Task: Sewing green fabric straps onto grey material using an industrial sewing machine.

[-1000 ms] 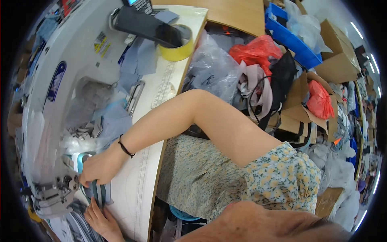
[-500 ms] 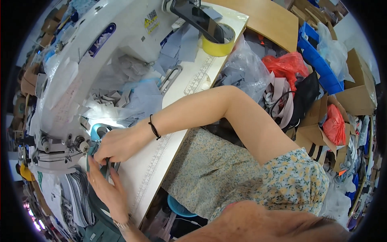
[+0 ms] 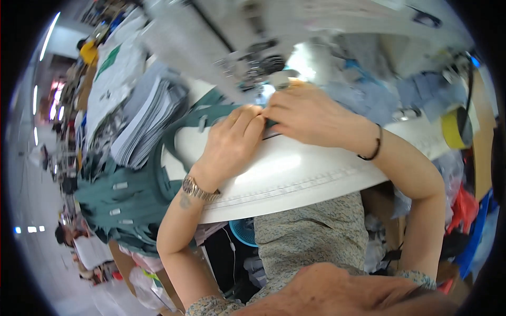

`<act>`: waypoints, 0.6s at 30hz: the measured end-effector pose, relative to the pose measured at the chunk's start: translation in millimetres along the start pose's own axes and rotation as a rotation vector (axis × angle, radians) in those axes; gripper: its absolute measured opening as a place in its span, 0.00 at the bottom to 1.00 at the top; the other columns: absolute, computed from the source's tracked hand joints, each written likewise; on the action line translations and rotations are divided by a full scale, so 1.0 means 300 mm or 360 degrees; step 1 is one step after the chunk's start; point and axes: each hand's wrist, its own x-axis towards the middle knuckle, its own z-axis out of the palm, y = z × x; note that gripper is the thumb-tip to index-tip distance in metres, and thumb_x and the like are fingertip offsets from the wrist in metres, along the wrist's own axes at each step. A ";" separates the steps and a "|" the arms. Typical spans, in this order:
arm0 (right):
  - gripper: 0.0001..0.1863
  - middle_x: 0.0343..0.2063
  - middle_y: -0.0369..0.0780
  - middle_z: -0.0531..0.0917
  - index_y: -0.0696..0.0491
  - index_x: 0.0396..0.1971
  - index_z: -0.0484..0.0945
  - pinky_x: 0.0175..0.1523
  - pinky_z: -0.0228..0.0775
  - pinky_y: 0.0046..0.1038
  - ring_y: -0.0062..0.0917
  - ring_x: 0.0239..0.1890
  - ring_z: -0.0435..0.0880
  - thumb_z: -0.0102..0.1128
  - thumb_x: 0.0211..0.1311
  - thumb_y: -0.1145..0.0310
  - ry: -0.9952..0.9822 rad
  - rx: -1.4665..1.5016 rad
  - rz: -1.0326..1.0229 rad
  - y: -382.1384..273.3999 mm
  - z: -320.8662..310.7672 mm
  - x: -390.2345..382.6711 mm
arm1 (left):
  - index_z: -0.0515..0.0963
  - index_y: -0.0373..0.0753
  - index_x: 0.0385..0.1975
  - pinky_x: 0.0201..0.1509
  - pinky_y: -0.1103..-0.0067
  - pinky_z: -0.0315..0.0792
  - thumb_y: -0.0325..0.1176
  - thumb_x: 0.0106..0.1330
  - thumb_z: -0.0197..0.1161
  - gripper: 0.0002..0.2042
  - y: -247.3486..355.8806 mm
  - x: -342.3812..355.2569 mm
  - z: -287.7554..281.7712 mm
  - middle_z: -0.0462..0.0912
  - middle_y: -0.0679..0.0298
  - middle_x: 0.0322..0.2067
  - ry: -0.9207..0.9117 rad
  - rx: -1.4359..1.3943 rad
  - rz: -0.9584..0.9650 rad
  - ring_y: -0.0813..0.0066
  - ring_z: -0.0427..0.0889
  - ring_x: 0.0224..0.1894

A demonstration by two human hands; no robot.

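Just below the needle area of a white sewing machine [image 3: 258,66], both hands meet over dark green fabric [image 3: 197,117]. My left hand [image 3: 232,138], with a watch at the wrist, has its fingers curled down onto the fabric's edge. My right hand [image 3: 311,113], with a black band at the wrist, pinches the same fabric close to the needle area. Their fingertips nearly touch and hide the bit of cloth between them. From there the fabric curves left over the white table [image 3: 295,163] to a heap of dark green garments [image 3: 126,203] with small pale labels.
Folded grey pieces [image 3: 150,118] are stacked left of the machine, by a white bag [image 3: 113,68]. Grey-blue scraps [image 3: 363,97] lie to the right, before a yellow tape roll [image 3: 451,129]. Below the table edge is a blue basket [image 3: 242,231]. Someone [image 3: 87,242] sits far left.
The view has swung left, bringing the green heap and both forearms into sight. Both hands stay on the green fabric; the left fingers, stretched out before, are now curled.
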 end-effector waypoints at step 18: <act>0.07 0.39 0.35 0.86 0.53 0.34 0.80 0.54 0.71 0.41 0.37 0.34 0.82 0.66 0.57 0.69 0.0047 0.0071 0.0132 0.055 -0.034 0.003 | 0.76 0.32 0.43 0.49 0.74 0.80 0.24 0.54 0.61 0.15 -0.030 -0.017 0.038 0.80 0.54 0.47 0.0109 0.0016 -0.0114 0.60 0.83 0.51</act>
